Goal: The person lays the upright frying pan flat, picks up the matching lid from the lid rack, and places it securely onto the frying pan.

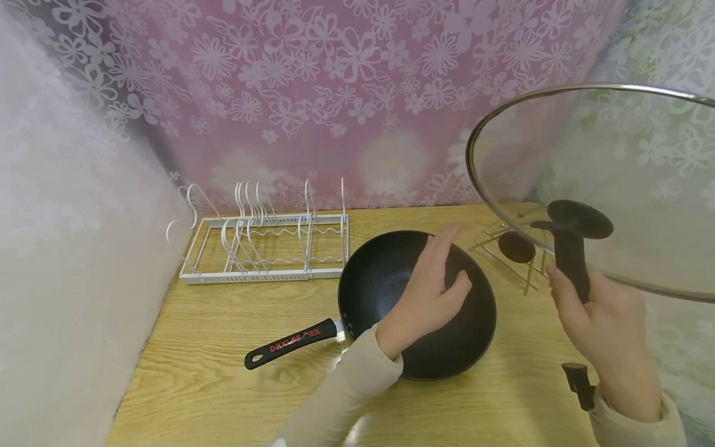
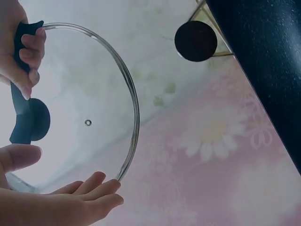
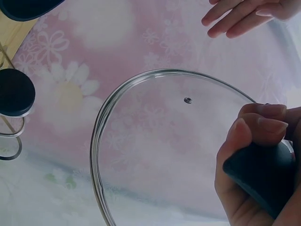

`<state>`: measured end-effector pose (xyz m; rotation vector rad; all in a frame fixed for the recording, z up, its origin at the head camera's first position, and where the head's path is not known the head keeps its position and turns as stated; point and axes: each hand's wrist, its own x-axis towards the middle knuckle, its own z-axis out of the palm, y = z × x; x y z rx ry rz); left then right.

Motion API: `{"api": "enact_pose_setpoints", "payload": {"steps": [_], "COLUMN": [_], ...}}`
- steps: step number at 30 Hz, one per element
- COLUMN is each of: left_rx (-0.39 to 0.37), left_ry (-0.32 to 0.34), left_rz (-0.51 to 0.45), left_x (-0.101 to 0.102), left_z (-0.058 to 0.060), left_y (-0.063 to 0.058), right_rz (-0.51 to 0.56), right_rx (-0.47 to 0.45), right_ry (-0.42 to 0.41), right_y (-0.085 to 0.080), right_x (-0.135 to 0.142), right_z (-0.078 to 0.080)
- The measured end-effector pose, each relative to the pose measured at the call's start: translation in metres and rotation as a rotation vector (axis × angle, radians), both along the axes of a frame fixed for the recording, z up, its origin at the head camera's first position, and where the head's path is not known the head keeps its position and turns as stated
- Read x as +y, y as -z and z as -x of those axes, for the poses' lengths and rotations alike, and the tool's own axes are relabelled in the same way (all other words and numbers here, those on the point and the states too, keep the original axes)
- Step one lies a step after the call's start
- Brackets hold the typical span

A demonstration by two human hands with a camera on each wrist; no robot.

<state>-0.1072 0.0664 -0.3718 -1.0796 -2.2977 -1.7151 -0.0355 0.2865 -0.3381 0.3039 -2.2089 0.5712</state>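
Observation:
My right hand [image 1: 611, 326] grips the black upright handle [image 1: 572, 261] of a large round glass lid [image 1: 648, 198]. The lid has a metal rim and a small vent hole, and is held up at the right, tilted. A black wok [image 1: 380, 285] sits on the table with its long handle pointing left. Over the wok in the head view is my left hand [image 1: 427, 298], fingers extended and thumb apart, holding nothing. In the left wrist view, the fingers of that left hand [image 2: 80, 202] overlap the lid's lower rim.
A white wire dish rack [image 1: 268, 273] stands at the back left of the wooden table [image 1: 201, 360]. Behind the wok on the right is a small metal wire stand [image 1: 527, 279] with a black round piece [image 1: 516, 247]. Flowered curtains [image 1: 335, 93] enclose the back and sides.

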Motion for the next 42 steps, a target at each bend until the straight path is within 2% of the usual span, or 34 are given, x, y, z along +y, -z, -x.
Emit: {"api": "enact_pose_setpoints", "payload": {"steps": [3,9,11,13,19,24,30,36,39,42], "left_rx": [0.023,-0.007,0.004,0.043,0.224,0.29,0.249,0.181,0.203,0.258], "left_ry": [-0.011,-0.047,-0.07,-0.096,-0.185,-0.215,-0.233,-0.264,-0.282,-0.3], "left_rz": [0.012,0.006,0.015,0.028,0.078,0.105,0.135,0.162,0.168,0.171], "left_x": [-0.011,-0.033,-0.04,-0.045,-0.061,-0.077,-0.097,-0.117,-0.125,-0.134], "left_z": [-0.001,-0.001,-0.002,-0.003,-0.005,-0.007,-0.011,-0.018,-0.018,-0.018], "left_y": [0.001,0.006,0.008,0.011,0.019,0.027,0.039,0.052,0.059,0.065], "right_rz": [0.012,0.04,0.04,0.037,0.093,0.091,0.087,0.141,0.149,0.144], "right_rx": [0.01,0.021,0.023,0.022,-0.04,-0.03,-0.004,-0.052,-0.055,-0.055], "right_ry": [-0.026,-0.114,-0.134,-0.15,-0.171,-0.233,-0.3,-0.333,-0.343,-0.357], "right_y": [-0.003,-0.005,-0.006,-0.005,-0.003,-0.003,-0.008,-0.006,-0.003,-0.001], "right_x": [-0.005,-0.015,-0.018,-0.02,-0.026,-0.032,-0.042,-0.046,-0.047,-0.048], "right_z": [-0.002,-0.004,-0.005,-0.006,-0.01,-0.012,-0.013,-0.017,-0.018,-0.017]}}
